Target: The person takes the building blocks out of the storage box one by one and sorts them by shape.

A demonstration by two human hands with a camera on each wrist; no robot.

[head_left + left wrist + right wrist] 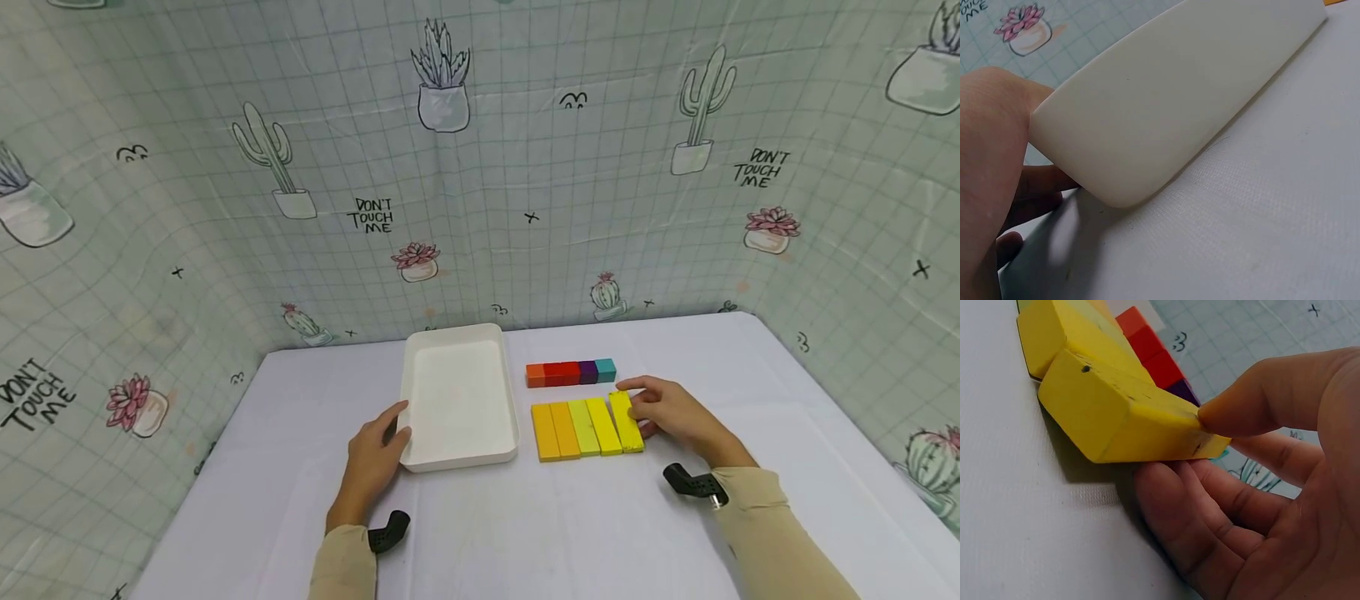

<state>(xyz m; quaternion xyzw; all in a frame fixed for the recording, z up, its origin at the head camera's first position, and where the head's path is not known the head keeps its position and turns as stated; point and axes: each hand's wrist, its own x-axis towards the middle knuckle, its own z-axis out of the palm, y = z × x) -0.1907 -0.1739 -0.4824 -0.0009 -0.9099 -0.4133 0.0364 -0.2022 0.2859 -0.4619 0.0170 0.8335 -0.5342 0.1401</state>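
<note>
White tabletop [525, 533] with a tray and blocks

A white tray [459, 454] is seen at centre; right of it, yellow-to-orange blocks [577, 429] are laid side by side, with a red, purple and teal row [572, 372] behind.

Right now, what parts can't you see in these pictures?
- White tray: left wrist view shows only its outer wall; the far end is cut off by the frame.
- Left hand fingertips: head view, hidden behind the tray's corner.
- Yellow block: right wrist view, its underside is covered by the right hand.
- Teal block: right wrist view, hidden behind the yellow block.
</note>
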